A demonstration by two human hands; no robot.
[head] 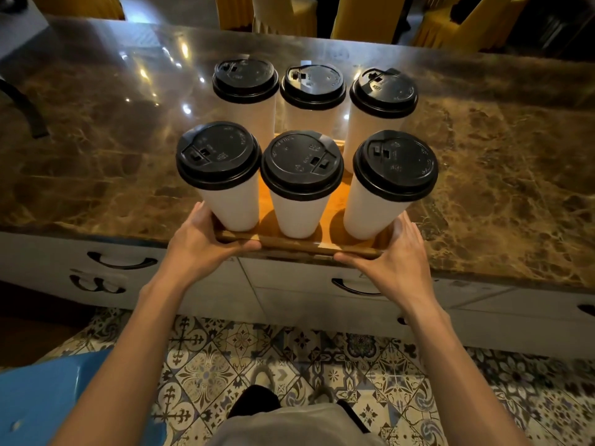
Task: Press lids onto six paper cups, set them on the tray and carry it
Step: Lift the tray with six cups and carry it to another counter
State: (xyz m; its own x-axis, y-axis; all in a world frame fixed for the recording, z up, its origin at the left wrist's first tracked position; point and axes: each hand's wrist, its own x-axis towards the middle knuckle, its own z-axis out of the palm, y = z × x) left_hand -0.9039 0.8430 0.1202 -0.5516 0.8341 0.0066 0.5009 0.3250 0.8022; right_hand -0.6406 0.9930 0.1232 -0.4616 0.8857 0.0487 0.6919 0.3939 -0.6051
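Observation:
Several white paper cups stand on a wooden tray (299, 245) in two rows of three, each capped with a black lid. The near row holds a left cup (232, 207), a middle cup (299, 217) and a right cup (368, 212); the far row (311, 115) is partly hidden behind them. The tray sits at the front edge of the counter. My left hand (203, 241) grips its near left corner, thumb along the front rim. My right hand (397, 257) grips the near right corner the same way.
The brown marble counter (112, 149) stretches far to both sides. Below it are white drawers with dark handles (122, 262). A blue seat (48, 397) is at lower left over a patterned tile floor. Yellow-covered chairs (363, 17) stand beyond the counter.

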